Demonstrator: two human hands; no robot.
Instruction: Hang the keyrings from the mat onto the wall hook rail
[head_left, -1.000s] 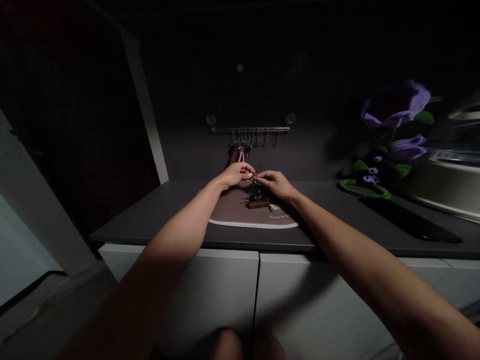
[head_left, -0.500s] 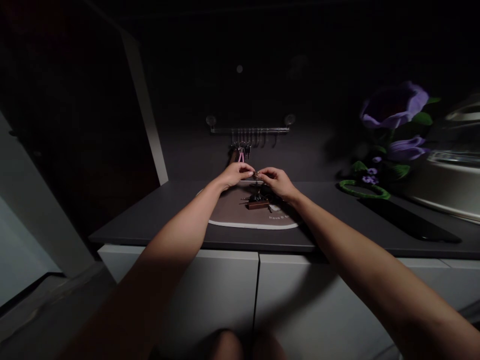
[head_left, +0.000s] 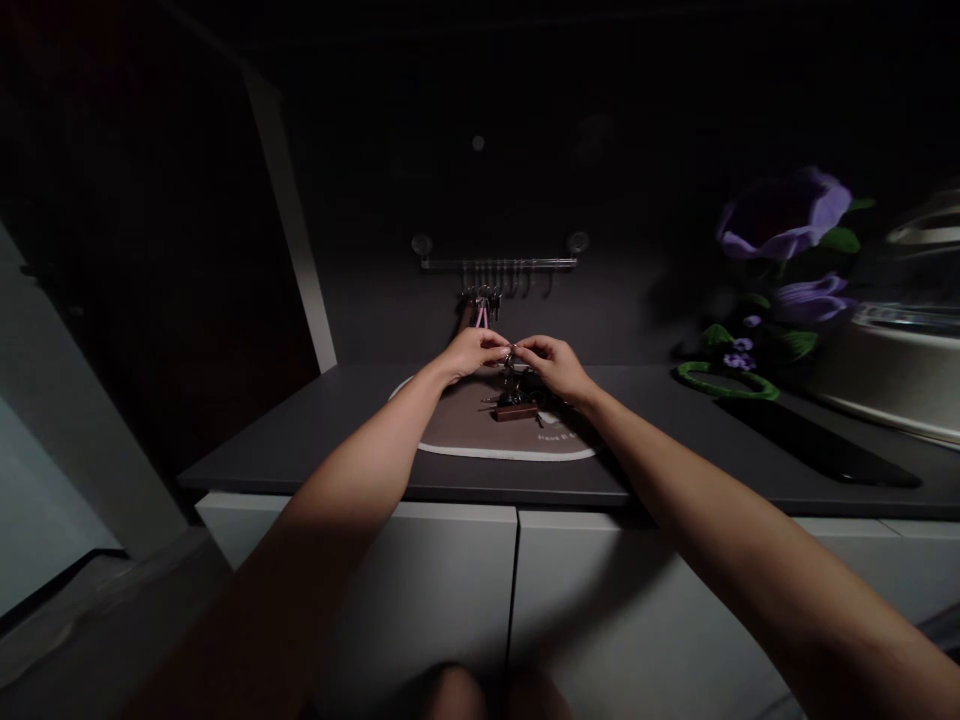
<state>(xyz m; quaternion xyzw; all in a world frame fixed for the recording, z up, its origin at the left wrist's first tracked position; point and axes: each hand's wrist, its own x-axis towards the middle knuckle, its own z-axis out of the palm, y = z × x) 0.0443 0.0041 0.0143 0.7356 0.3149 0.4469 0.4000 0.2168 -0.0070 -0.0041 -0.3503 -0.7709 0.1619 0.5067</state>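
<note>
My left hand [head_left: 472, 352] and my right hand [head_left: 553, 364] meet fingertip to fingertip above a brown mat [head_left: 465, 425] with a white edge. Both pinch a small metal key ring [head_left: 511, 358] between thumb and finger. Below the ring, a dark bunch of keys [head_left: 511, 396] hangs down or rests on the mat; which of these I cannot tell. Beside the bunch lies a reddish-brown block-like piece [head_left: 516, 412]. Part of the pile is hidden behind my right hand.
A clear hook rail [head_left: 499, 264] on the wall carries several keys [head_left: 480, 300] and a pink strap [head_left: 481, 318]. On the right stand purple flowers [head_left: 787, 220] with a green ring base [head_left: 727, 382], a black flat slab [head_left: 817, 440] and a pale rounded appliance [head_left: 900, 370]. White cabinet doors [head_left: 442, 570] are below.
Both hands stay in nearly the same place, with the fingertips shifting slightly on the ring. The view has moved a little.
</note>
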